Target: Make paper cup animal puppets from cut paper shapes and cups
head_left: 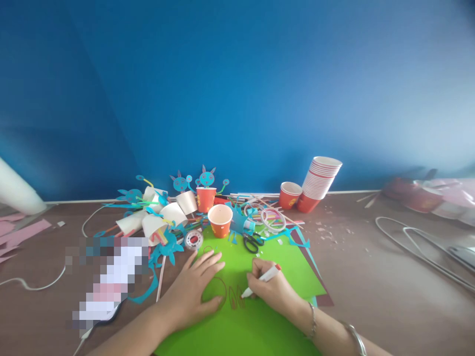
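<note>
Holding one marker (pixel 267 274), two hands (pixel 191 287) (pixel 276 290) over paper (pixel 293 269)

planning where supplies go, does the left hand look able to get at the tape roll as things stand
Probably yes: the left hand lies spread on the green paper, holding nothing visible, and the tape roll sits just beyond it with nothing seen between them.

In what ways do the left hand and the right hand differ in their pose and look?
The left hand lies palm down and open, while the right hand is closed around a marker. The left hand's wrist is bare, while the right hand's wears bracelets. Both hands are over the green paper.
</note>
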A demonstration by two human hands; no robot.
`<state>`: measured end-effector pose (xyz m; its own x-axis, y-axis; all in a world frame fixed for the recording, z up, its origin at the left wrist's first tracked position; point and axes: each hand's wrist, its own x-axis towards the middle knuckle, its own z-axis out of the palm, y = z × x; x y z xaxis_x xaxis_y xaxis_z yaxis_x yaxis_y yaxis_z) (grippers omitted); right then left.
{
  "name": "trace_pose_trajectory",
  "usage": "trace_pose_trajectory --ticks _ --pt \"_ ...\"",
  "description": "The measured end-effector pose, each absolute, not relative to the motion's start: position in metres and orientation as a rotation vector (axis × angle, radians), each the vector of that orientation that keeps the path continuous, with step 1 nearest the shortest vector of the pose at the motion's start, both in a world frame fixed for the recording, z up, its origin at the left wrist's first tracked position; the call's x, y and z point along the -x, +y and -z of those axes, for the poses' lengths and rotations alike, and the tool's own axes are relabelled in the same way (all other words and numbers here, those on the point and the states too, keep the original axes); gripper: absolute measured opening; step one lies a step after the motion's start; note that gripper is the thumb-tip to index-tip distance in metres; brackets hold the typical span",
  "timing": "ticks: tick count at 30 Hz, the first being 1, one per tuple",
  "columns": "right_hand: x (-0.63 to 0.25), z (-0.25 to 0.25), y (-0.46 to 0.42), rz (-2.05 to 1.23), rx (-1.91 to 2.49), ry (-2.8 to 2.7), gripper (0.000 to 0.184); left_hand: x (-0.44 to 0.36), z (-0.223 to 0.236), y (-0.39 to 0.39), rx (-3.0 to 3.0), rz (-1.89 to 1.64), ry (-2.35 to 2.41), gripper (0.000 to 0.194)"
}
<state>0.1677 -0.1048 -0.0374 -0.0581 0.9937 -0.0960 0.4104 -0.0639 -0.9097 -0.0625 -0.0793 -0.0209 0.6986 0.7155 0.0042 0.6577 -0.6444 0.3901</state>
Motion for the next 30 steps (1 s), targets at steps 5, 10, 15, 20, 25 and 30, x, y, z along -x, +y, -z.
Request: trace_pose_trajectory --ticks 5,10,15,20,25,30 --pt "-0.1686 0.0389 -0.1058 -1.172 1.505 -1.526 0.018 0.0613 0.0189 -0.08 -2.539 -0.167 1.092 0.06" --pt "-0.1691 0.0386 -0.1062 -1.259 1.482 -1.486 0.015 0.0606 0.0172 -0.0798 -2.534 -0.151 1.096 0.06" --pt "-0.1692 0.0379 -0.1048 -1.251 1.476 -1.445 0.016 0.0612 0.0206 -0.079 -2.538 -0.191 1.079 0.06" --pt "-0.1675 0.0379 -0.1036 -1.123 1.518 -1.489 0.018 0.062 0.0212 -0.0792 -2.544 -0.206 1.08 0.06" --pt "-0.1679 0.0394 -0.1051 -1.173 1.5 -1.52 0.017 0.0623 0.0228 -0.0791 -2.553 -0.245 1.064 0.06" --pt "-0.1687 0.0392 -0.1074 -1.249 1.492 -1.498 0.016 0.0628 0.0245 -0.0785 -2.559 -0.251 1.064 0.061"
